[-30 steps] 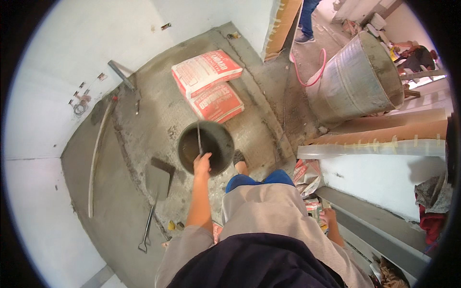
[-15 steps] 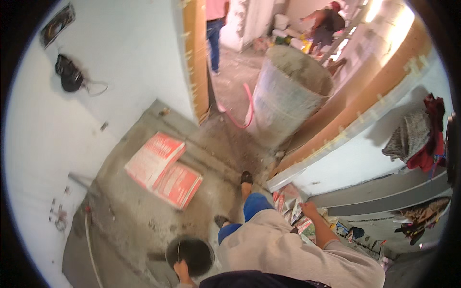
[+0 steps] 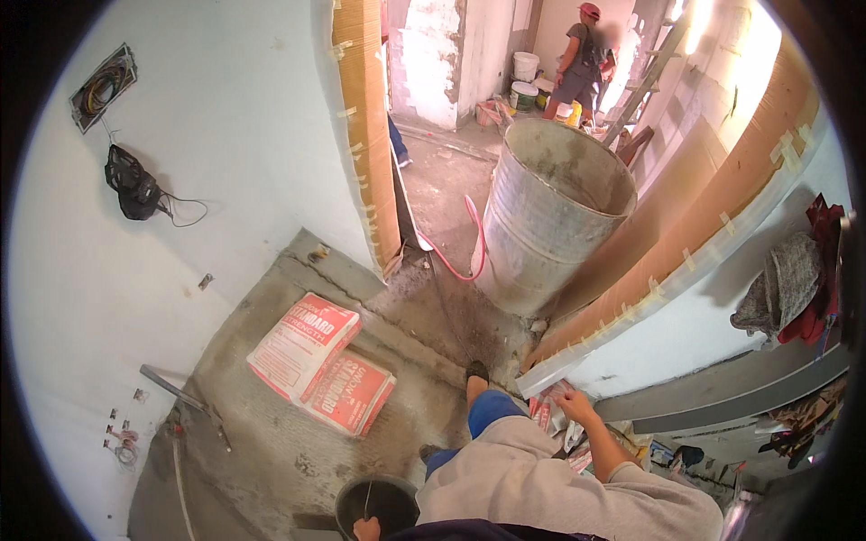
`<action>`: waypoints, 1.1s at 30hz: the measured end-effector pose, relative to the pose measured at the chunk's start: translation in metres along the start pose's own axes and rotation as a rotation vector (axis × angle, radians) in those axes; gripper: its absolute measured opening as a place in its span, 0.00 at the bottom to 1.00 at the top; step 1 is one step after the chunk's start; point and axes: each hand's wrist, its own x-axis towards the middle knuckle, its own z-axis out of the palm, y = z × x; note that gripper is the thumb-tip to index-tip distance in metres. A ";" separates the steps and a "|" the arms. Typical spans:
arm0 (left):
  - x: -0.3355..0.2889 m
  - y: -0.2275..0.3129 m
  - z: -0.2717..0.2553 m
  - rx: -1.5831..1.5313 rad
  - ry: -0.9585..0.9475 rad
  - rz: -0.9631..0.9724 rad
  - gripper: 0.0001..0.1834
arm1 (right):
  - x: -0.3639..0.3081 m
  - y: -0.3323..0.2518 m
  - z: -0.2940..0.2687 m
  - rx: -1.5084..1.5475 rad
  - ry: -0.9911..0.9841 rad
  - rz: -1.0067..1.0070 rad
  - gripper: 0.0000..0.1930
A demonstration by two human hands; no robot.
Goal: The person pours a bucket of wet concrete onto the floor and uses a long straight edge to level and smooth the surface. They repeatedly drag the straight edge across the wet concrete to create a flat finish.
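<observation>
In the head view, the left hand point(image 3: 365, 528) is seen at the very bottom edge, just above the rim of a black bucket point(image 3: 356, 502) that stands on the concrete floor point(image 3: 271, 442). A thin rod point(image 3: 366, 499) rises out of the bucket towards this hand. The grip of the left hand appears to be closed on the rod's upper end, though the hand is cut by the frame and this cannot be told for certain. The rod's long axis is nearly upright, its lower end sunk in the bucket and its top pointing up into the grip.

Compared with a second ago, the view has been swung upward: the bucket, then central under the hand, is now pushed to the lower edge, while the hand has stayed at the rod. This suggests the head was lifted and the stirring hold was kept.

The right hand point(image 3: 577, 408) is rested, fingers spread wide and holding nothing, on a pile of red-and-white packets point(image 3: 552, 408) beside the right knee. Beyond the left grip, two red-and-white sacks point(image 3: 320, 365) lie flat on the floor; farther off, a large metal drum point(image 3: 550, 216) stands by a pink hose point(image 3: 465, 252). Another person point(image 3: 582, 54) is at work in the far room.
</observation>
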 end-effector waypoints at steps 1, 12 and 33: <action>-0.002 0.009 -0.002 -0.002 0.002 0.061 0.16 | 0.008 0.007 0.004 -0.012 -0.003 -0.005 0.21; -0.034 0.109 -0.065 -0.316 -0.055 0.330 0.22 | 0.070 0.246 0.031 -0.621 -0.343 -0.307 0.16; -0.097 -0.040 -0.029 -0.461 -0.005 -0.163 0.23 | 0.039 -0.098 0.076 -0.044 -0.456 0.029 0.10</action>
